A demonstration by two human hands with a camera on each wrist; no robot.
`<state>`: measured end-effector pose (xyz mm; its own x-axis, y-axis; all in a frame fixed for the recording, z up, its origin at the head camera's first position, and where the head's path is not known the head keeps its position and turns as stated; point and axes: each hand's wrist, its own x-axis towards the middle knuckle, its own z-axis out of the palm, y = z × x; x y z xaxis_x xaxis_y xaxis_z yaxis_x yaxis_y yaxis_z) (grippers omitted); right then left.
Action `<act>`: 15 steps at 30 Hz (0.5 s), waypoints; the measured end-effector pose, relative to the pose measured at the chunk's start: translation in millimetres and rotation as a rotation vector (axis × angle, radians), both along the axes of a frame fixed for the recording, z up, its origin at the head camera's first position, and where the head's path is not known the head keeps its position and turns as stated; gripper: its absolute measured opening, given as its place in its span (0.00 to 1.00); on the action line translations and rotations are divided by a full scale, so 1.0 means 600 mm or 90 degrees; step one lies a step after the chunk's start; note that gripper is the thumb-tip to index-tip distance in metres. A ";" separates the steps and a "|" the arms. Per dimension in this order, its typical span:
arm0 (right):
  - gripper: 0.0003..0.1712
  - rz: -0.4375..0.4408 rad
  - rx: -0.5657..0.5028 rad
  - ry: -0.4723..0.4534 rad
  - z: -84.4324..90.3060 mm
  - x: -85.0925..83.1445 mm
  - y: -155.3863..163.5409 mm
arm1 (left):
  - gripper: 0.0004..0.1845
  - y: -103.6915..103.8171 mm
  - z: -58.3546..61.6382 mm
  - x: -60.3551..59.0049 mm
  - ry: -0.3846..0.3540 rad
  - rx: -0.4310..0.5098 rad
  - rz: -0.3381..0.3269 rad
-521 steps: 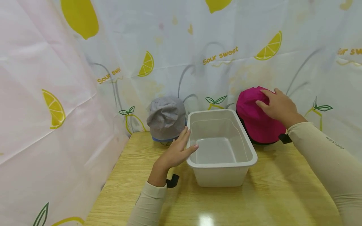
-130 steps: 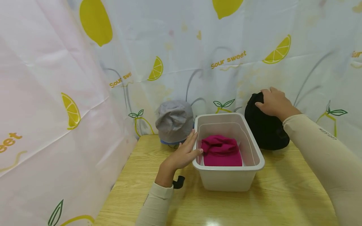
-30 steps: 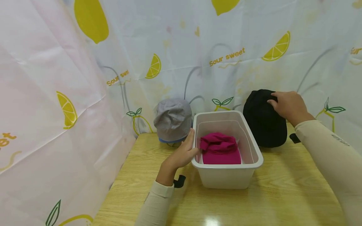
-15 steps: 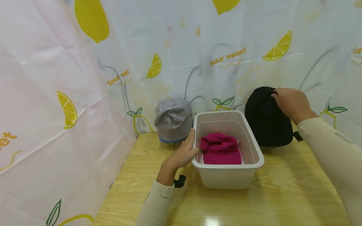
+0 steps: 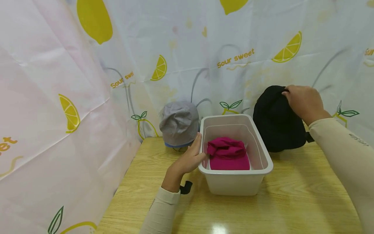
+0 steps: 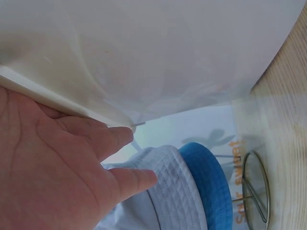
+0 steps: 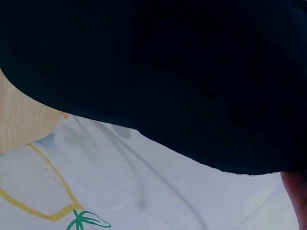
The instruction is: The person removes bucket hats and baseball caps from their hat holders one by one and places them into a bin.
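Note:
My right hand (image 5: 305, 100) pinches the crown of a black cap (image 5: 277, 125) at the back right of the table. In the right wrist view the black cap (image 7: 144, 76) fills most of the picture, and a finger shows at its edge. A magenta cap (image 5: 229, 162) lies inside the white plastic bin (image 5: 230, 184), its crown crumpled and its visor towards me. My left hand (image 5: 187, 161) rests against the bin's left rim with fingers extended. Close beyond those fingers sits a grey bucket hat (image 5: 179, 123) with a blue underside (image 6: 211, 184).
A wire stand (image 6: 254, 191) shows below the bucket hat. The wood-grain table (image 5: 152, 188) carries the bin at its middle. A lemon-print curtain (image 5: 181, 42) hangs close behind and along the left side.
Earlier the magenta cap sat at the right over the black one; now it is in the bin. Within the last second my right hand has gripped the black cap and raised it slightly, rightwards.

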<state>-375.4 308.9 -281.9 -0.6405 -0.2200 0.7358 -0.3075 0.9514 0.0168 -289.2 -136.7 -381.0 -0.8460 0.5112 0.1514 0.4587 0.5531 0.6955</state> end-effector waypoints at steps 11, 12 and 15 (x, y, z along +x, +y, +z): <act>0.15 -0.022 -0.014 -0.009 0.031 0.005 0.000 | 0.50 -0.001 -0.001 -0.002 -0.002 0.006 0.001; 0.15 -0.024 -0.015 -0.009 0.034 0.006 0.000 | 0.50 -0.001 -0.001 -0.002 -0.001 0.005 0.001; 0.15 -0.031 -0.020 -0.011 0.041 0.008 0.001 | 0.50 -0.001 -0.001 -0.001 0.000 0.006 -0.002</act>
